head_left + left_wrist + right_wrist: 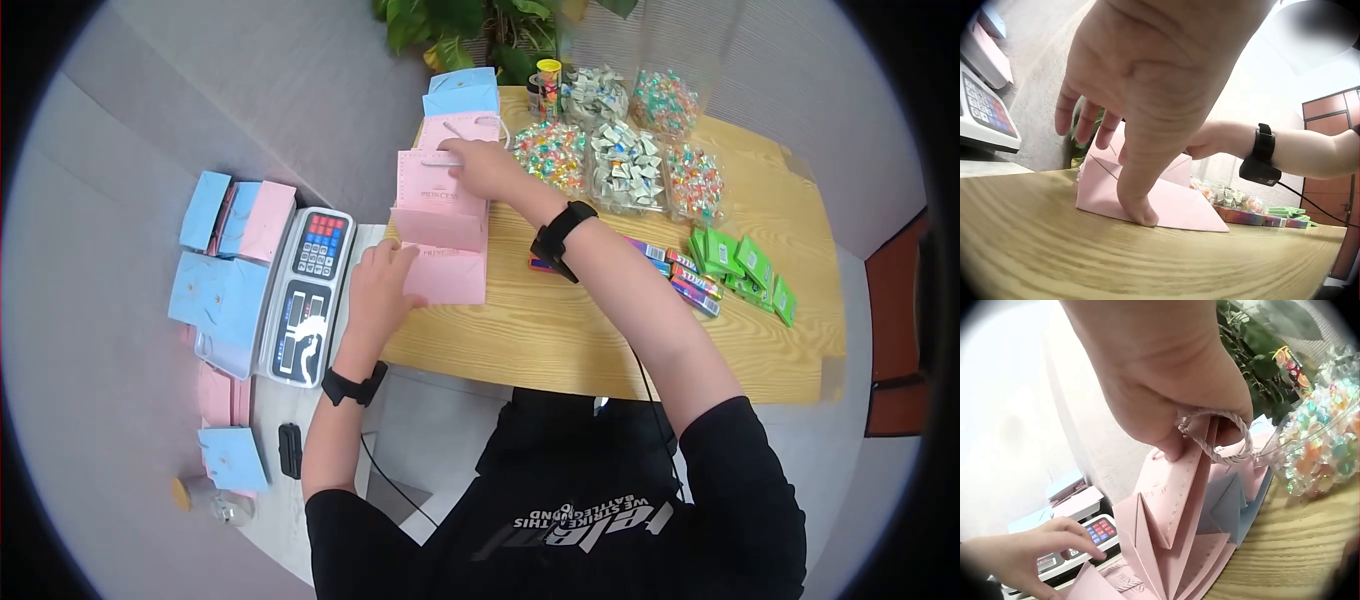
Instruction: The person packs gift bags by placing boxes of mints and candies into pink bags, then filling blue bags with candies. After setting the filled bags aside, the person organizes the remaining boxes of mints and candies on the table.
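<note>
A pink paper gift bag (432, 183) with "PRINCESS" on its front stands at the table's left end. My right hand (490, 170) pinches its top edge, beside the twisted cord handle (1235, 437). In front of it another pink bag (452, 280) lies low on the table. My left hand (378, 290) is at that bag's left side, fingers fairly straight, with the thumb against the pink paper near the tabletop in the left wrist view. Behind the held bag are a further pink bag (455, 128) and a light blue bag (460, 95).
Clear tubs of wrapped candies (625, 165) stand at the back, near a plant (460, 25). Candy sticks (692, 280) and green packets (745, 262) lie to the right. Left of the table are a weighing scale (345, 235) and folded blue bags (215, 300).
</note>
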Demonstrator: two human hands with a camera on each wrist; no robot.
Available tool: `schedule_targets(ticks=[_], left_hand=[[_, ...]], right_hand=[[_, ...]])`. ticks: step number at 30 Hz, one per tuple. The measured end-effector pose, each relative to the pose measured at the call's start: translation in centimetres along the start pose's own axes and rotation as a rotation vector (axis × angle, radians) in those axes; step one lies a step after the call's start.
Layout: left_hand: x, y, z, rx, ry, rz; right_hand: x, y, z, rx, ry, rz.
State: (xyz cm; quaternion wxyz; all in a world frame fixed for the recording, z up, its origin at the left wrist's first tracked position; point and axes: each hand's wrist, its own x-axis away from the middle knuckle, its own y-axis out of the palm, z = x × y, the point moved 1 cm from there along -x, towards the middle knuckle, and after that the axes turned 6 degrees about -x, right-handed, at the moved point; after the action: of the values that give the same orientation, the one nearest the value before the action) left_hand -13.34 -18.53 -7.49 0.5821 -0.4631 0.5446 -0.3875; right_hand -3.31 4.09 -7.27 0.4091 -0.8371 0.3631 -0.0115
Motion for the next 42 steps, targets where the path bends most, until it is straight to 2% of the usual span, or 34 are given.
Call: schedule_targets(ticks=[4, 6, 8, 10, 11, 13, 17, 18, 20, 21, 23, 27, 29, 31, 34, 36, 38, 40, 41, 42], left_hand=[[-0.2, -0.3, 0.4, -0.049, 0.025, -0.008], [-0.1, 0.3, 0.6, -0.078, 0.005, 0.088], [-0.3, 0.1, 0.8, -0.081, 0.011, 0.1], [-0.2, 0.0, 1.0, -0.081, 0.02, 0.111], [-0.2, 0.0, 1.0, -0.045, -0.003, 0.104], [-0.4, 0.0, 1.0, 0.003, 0.007, 0.09], [-0.6, -0.8, 1.9, -0.019, 0.054, 0.032], [-0.7, -1.4, 2.4, -0.027, 0.077, 0.031], [-1.2, -1.9, 3.5, -0.031, 0.114, 0.023], [-1.6, -2.4, 4.4, -0.018, 0.134, 0.029], [-2.4, -2.2, 6.1, 0.008, 0.156, 0.033], [-4.0, -1.1, 9.8, 0.05, 0.272, -0.026], [-4.6, -0.7, 11.6, 0.092, 0.345, -0.055], [-5.5, -0.9, 14.1, 0.131, 0.394, -0.109], [-7.1, -0.9, 18.4, 0.182, 0.522, -0.192], [-8.2, -0.3, 21.5, 0.198, 0.605, -0.235], [-9.4, 0.4, 24.5, 0.277, 0.743, -0.251], [-10.7, 0.8, 27.5, 0.287, 0.795, -0.237], [-11.4, 1.0, 29.1, 0.297, 0.834, -0.221], [-12.2, 1.3, 30.8, 0.299, 0.843, -0.223]], right_hand=[[-0.2, 0.2, 1.2, -0.088, 0.011, -0.072], [0.1, 0.8, 1.2, -0.102, -0.02, -0.113], [0.5, 1.4, 0.5, -0.121, -0.047, -0.151], [1.3, 1.6, -0.2, 0.16, -0.088, -0.052], [1.8, 1.5, -0.4, 0.158, -0.074, -0.043], [3.0, 0.7, -0.7, 0.38, -0.254, 0.12], [5.3, -2.6, -1.3, 0.309, -0.286, 0.139], [6.2, -4.0, -1.0, 0.32, -0.264, 0.146], [8.7, -6.6, 0.1, 0.381, -0.224, -0.137], [10.1, -8.2, 0.6, 0.388, -0.206, -0.137], [13.6, -11.7, 2.2, 0.339, -0.071, -0.294], [21.4, -18.2, 7.0, 0.374, -0.05, -0.046], [25.9, -21.9, 8.9, 0.423, 0.062, 0.007], [30.4, -25.4, 10.9, 0.449, 0.283, 0.024], [36.6, -29.1, 12.9, 0.417, 0.389, 0.119], [39.5, -30.4, 13.8, 0.377, 0.702, 0.019], [41.3, -30.2, 15.4, 0.408, 0.735, 0.048], [42.1, -30.1, 17.0, 0.229, 0.727, 0.029], [42.5, -30.0, 17.3, 0.228, 0.736, 0.036], [42.5, -30.0, 17.4, 0.252, 0.673, 0.077]])
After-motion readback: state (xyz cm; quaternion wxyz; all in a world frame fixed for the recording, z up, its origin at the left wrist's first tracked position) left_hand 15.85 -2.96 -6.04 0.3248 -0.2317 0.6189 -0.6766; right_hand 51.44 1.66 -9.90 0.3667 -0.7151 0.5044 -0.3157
